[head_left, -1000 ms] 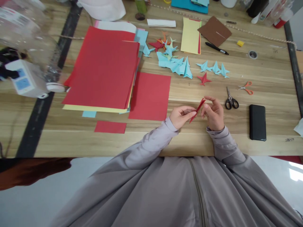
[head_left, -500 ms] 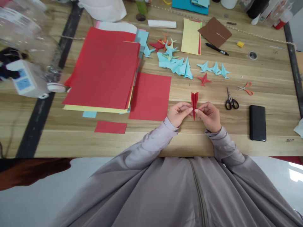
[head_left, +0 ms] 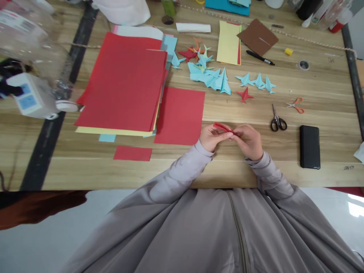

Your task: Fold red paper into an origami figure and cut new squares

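A small folded piece of red paper (head_left: 220,126) is pinched between both hands above the wooden table, its upper end pointing to the left. My left hand (head_left: 212,138) grips it with thumb and fingers, and the fingers cover part of it. My right hand (head_left: 250,141) pinches its other end, with the fingertips close to the left thumb. Just beyond the hands lies a red paper crane (head_left: 245,94), with several light-blue cranes (head_left: 258,81) behind it. To the left is a square red sheet (head_left: 180,115), its corner close to my left hand.
A stack of red sheets (head_left: 122,83) lies at left, a red strip (head_left: 132,153) in front of it. On the right are black scissors (head_left: 277,122), orange scissors (head_left: 297,105) and a black power-bank-like block (head_left: 309,147). A pen (head_left: 260,57) lies near brown paper (head_left: 257,38).
The folded red paper has turned from upright, pointing away from me, to lying slanted to the left. My hands have drawn closer together around it.
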